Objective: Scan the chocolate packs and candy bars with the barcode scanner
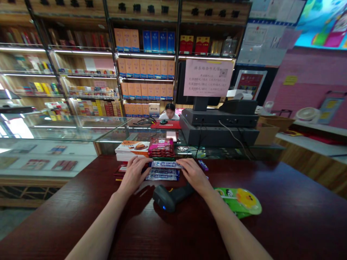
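A long blue-and-white packet point(166, 164) spans the gap between my two hands. My left hand point(136, 172) grips its left end, and my right hand point(194, 174) has its fingertips on the right end. Just below lie more long packets point(162, 175) of the same kind, side by side. Behind them are a white box point(132, 148) with a food picture and a stack of red-and-purple packs point(161, 147). A dark barcode scanner point(169, 198) rests in front, partly behind my right hand. Red packs point(120, 171) show beside my left hand.
A green package point(241, 202) with a yellow duck lies right of my right forearm. A small purple item point(203, 165) sits near that hand. Beyond the brown table point(81, 213), a glass counter carries a cash register point(218, 124). A person point(169, 113) is behind the counter.
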`<state>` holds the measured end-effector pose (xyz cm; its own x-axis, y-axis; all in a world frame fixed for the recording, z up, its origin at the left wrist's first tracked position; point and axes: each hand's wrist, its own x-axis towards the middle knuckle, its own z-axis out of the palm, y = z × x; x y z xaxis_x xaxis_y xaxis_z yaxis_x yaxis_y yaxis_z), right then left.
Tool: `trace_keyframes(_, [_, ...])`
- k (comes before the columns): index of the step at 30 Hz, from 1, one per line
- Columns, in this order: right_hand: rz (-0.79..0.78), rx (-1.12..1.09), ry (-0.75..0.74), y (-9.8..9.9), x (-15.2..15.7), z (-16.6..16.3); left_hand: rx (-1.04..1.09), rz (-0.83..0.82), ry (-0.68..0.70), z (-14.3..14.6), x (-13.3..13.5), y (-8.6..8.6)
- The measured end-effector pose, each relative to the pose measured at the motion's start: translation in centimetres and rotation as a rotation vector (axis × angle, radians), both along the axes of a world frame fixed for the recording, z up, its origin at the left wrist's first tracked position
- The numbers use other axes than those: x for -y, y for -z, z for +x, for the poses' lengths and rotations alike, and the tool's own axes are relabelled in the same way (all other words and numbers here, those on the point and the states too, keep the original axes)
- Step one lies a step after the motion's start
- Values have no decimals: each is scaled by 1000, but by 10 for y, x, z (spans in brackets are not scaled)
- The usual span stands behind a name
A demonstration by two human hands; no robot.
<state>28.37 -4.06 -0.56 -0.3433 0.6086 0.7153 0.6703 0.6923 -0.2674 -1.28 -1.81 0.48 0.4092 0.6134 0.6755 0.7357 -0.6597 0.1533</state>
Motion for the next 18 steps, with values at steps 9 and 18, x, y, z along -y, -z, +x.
trace_keyframes(9, [-15, -188, 37, 4, 3, -1, 77, -4, 25, 2, 3, -1])
trace_keyframes(18, [-385, -559, 58, 13, 1, -9, 256, -130, -7, 15, 6, 4])
